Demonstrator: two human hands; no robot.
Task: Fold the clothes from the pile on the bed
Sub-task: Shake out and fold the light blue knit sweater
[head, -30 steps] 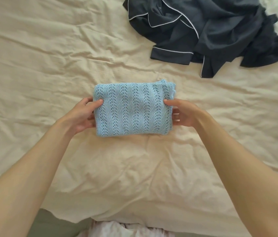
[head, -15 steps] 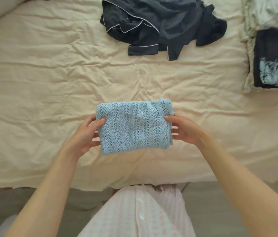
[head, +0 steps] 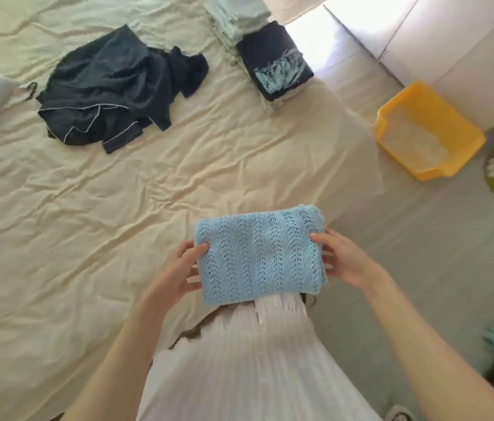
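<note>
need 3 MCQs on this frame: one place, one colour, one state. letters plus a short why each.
1. Where does the folded stack sit?
A. on the bed's far right corner
B. on the floor
C. in the yellow tub

2. What colour is the knit held between the hands?
A. light blue
B. dark navy
C. yellow

3. What state is the dark garment pile in?
A. folded flat
B. crumpled, unfolded
C. held in a hand

Key:
1 A: the stack rests on the sheet by the bed's far right corner, while the yellow tub stands on the floor.
2 A: the lacy knit is light blue, gripped at its sides by the left hand and the right hand.
3 B: it lies bunched on the sheet, with its white-piped edges askew and no hand on it.
</note>
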